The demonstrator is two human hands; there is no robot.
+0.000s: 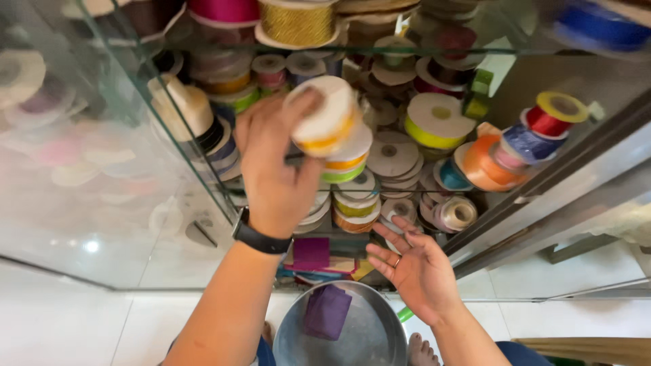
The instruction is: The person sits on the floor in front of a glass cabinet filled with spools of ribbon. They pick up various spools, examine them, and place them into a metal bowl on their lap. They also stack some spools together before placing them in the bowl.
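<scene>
My left hand (274, 159) is raised into a glass cabinet and grips a ribbon spool (324, 116) with white card sides and an orange-yellow band. A black watch sits on that wrist. My right hand (415, 266) hovers lower, palm up, fingers spread, holding nothing; a ring is on one finger. Just beyond its fingertips lie stacked ribbon spools (390, 159) on the shelf. Below both hands a round metal bowl (359, 335) holds a purple piece of cloth (327, 312).
Glass shelves (407, 51) carry several spools in gold, pink, red, orange, blue and green. A glass door panel (102, 190) stands at the left, a metal door frame (542, 190) at the right. White floor tiles lie below; bare toes (420, 351) show near the bowl.
</scene>
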